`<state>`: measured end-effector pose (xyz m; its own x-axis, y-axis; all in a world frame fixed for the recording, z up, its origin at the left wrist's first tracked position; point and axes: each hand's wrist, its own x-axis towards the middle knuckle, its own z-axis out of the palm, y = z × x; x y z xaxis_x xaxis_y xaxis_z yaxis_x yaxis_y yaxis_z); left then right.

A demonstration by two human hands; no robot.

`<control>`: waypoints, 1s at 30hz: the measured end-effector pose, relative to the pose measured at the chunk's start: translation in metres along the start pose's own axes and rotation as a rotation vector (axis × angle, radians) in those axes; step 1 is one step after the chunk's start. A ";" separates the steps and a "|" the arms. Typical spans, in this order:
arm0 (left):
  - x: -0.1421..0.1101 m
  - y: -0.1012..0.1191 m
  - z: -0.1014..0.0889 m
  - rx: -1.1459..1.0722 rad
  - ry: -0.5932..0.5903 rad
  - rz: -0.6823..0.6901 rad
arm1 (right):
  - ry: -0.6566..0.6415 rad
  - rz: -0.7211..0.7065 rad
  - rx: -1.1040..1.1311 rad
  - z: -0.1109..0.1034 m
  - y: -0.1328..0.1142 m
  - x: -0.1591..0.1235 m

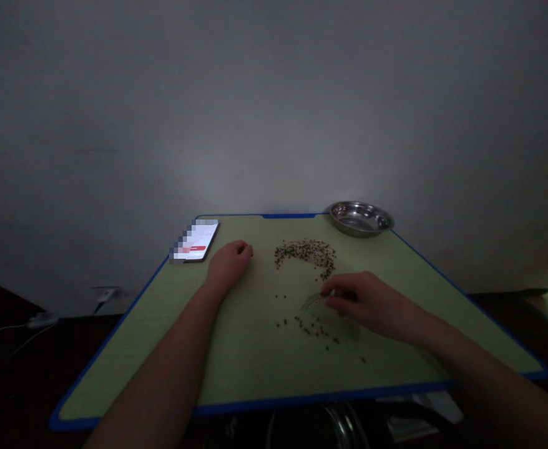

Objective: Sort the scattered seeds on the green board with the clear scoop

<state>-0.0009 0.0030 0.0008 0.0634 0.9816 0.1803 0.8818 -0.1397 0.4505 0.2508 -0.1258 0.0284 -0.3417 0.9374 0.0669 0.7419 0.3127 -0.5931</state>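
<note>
My right hand [367,304] is at the right of the table's middle, thumb and fingers pinched at the edge of a clear plastic piece [312,302] with a curved rim; part of it is hidden under the hand. Beyond it lies a pile of small dark grains [309,251] mixed with paler ones, its near side hollowed in a curve. Scattered dark grains [309,327] lie nearer, beside the plastic piece. My left hand [231,262] rests on the table left of the pile, fingers curled closed; whether anything is inside them is hidden.
A shiny metal bowl [361,227] stands at the table's far right corner. At the far left lies a phone [201,240] with a lit screen. The pale green table [250,374] has a blue edge and meets a grey wall [274,112]. Cables [44,321] run at the lower left.
</note>
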 end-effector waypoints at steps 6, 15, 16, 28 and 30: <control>0.001 -0.001 0.001 0.006 0.004 0.014 | -0.022 0.049 0.048 0.008 0.000 -0.001; -0.002 0.002 0.000 -0.006 0.001 -0.003 | -0.011 0.114 0.094 0.010 0.008 -0.001; -0.002 0.002 0.000 -0.007 0.001 -0.001 | -0.012 0.126 0.106 0.010 0.011 -0.002; 0.000 0.000 0.001 -0.018 0.007 -0.001 | 0.106 0.171 0.207 0.010 0.019 -0.003; 0.000 0.001 0.001 -0.018 0.001 -0.006 | 0.115 0.167 0.201 0.014 0.018 -0.002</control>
<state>0.0002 0.0025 0.0007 0.0576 0.9824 0.1779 0.8735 -0.1359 0.4675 0.2565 -0.1247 0.0062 -0.1476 0.9883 0.0387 0.6489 0.1262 -0.7503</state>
